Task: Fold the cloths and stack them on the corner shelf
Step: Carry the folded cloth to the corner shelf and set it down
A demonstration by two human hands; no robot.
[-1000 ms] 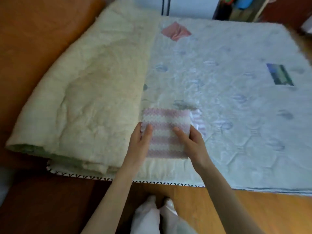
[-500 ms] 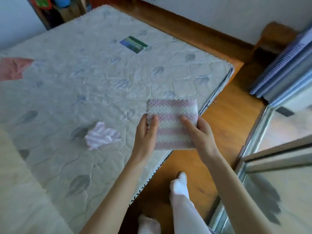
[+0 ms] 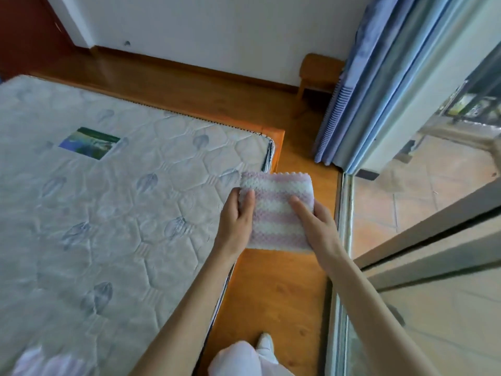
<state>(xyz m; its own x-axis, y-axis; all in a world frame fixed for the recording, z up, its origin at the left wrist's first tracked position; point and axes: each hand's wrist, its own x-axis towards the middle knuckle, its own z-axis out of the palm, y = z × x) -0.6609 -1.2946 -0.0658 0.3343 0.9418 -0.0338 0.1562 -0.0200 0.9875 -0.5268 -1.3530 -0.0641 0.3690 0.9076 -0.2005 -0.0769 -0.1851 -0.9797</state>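
A folded cloth (image 3: 276, 210) with pink and white stripes is held in the air over the wooden floor, just past the mattress corner. My left hand (image 3: 237, 221) grips its left edge, thumb on top. My right hand (image 3: 315, 223) grips its right edge, with the thumb lying across the top. A small wooden corner shelf (image 3: 320, 70) stands against the far wall, partly hidden behind the blue curtain. Another pale striped cloth (image 3: 46, 362) lies blurred on the mattress at the bottom left.
The quilted mattress (image 3: 108, 213) fills the left side on an orange wooden frame (image 3: 278, 147). A strip of wooden floor (image 3: 273, 291) runs between it and a sliding glass door (image 3: 423, 240). Blue curtains (image 3: 360, 90) hang on the right. My white-clad legs (image 3: 244, 359) show below.
My view has swung right, from the mattress toward the room corner and glass door. Both hands have carried the folded cloth off the mattress and out over the floor.
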